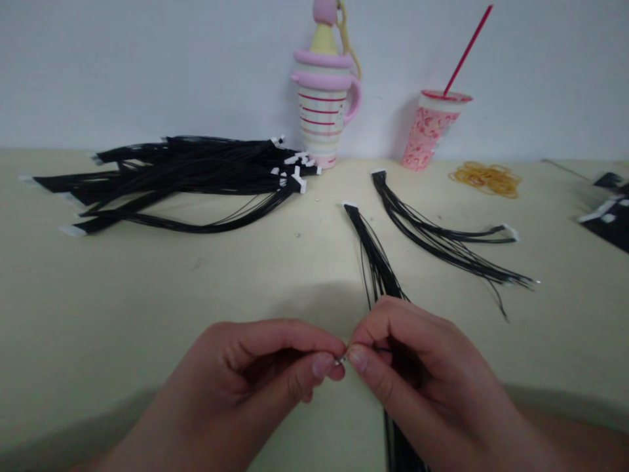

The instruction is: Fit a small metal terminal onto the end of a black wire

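The pale khaki counter (147,295) carries a heap of black wire harnesses (171,170) with white connectors at upper left. Two looser harnesses (437,242) lie right of centre, below amber rubber bands (485,179). A striped mug (322,124) and a pink cup (430,131) with a red straw stand at the back edge.

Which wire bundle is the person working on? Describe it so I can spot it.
On the cream tabletop, look right of the big black wire pile to two separate bundles. The nearer black wire bundle has a white connector end on the table and runs down under the right hand, while its neighbour lies free.
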`<action>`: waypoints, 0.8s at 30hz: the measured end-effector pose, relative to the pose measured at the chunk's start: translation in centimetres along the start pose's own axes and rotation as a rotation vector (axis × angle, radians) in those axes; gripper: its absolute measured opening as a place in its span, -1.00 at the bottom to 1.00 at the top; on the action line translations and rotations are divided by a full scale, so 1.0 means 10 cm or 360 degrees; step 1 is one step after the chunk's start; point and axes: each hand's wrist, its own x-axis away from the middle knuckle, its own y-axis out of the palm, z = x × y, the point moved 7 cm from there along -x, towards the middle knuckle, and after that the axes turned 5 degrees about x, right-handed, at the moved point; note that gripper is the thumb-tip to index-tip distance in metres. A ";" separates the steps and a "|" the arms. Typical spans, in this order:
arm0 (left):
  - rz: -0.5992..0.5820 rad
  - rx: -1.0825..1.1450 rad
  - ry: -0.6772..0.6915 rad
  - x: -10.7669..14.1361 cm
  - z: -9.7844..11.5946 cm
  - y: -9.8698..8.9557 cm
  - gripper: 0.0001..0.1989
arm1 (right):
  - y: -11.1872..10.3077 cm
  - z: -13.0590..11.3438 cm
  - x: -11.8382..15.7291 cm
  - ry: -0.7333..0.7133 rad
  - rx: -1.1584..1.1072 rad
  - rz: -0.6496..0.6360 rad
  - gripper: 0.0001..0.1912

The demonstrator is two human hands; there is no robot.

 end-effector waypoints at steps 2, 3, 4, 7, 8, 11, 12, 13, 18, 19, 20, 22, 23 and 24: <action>0.0003 0.0030 0.0003 0.00 0.00 0.00 -0.90 | 0.00 -0.01 0.00 0.0001 -0.0009 0.0005 -0.89; 0.0002 0.0031 0.0006 0.00 0.00 0.00 -0.91 | -0.01 -0.01 0.00 0.0007 -0.0011 0.0010 -0.89; -0.0003 0.0028 0.0019 0.00 0.01 0.01 -0.91 | -0.01 -0.01 0.00 0.0012 -0.0009 0.0012 -0.89; -0.0016 0.0003 0.0091 0.00 0.02 0.02 -0.92 | -0.01 -0.02 0.00 0.0013 -0.0008 0.0004 -0.89; -0.0014 -0.0031 0.0144 0.01 0.03 0.03 -0.92 | 0.00 -0.02 0.00 0.0015 -0.0007 0.0000 -0.88; -0.0018 -0.0234 0.0378 0.02 0.11 0.06 -0.86 | 0.01 0.00 0.00 0.0011 0.0009 -0.0019 -0.89; -0.0017 -0.0318 0.0446 0.03 0.14 0.07 -0.85 | 0.02 0.00 0.00 0.0006 0.0016 -0.0030 -0.89; -0.0011 -0.0395 0.0490 0.03 0.17 0.07 -0.84 | 0.03 0.01 0.00 0.0002 0.0020 -0.0045 -0.90; 0.0197 -0.0642 0.0365 -0.03 0.22 -0.07 -0.86 | 0.02 0.01 -0.01 -0.0042 0.0050 -0.0035 -0.88; 0.0235 -0.0665 0.0316 -0.06 0.22 -0.12 -0.87 | 0.02 0.00 -0.01 -0.0060 0.0069 -0.0022 -0.88; 0.0264 -0.0693 0.0275 -0.09 0.21 -0.17 -0.87 | 0.01 -0.01 -0.01 -0.0082 0.0087 -0.0010 -0.87; 0.0312 -0.0793 0.0262 -0.15 0.22 -0.28 -0.87 | 0.01 -0.03 -0.02 -0.0134 0.0122 0.0004 -0.87; 0.0351 -0.0868 0.0284 -0.18 0.23 -0.34 -0.88 | 0.01 -0.04 -0.02 -0.0162 0.0132 0.0006 -0.87; 0.0393 -0.0947 0.0307 -0.21 0.25 -0.40 -0.87 | 0.02 -0.05 -0.02 -0.0183 0.0141 0.0002 -0.87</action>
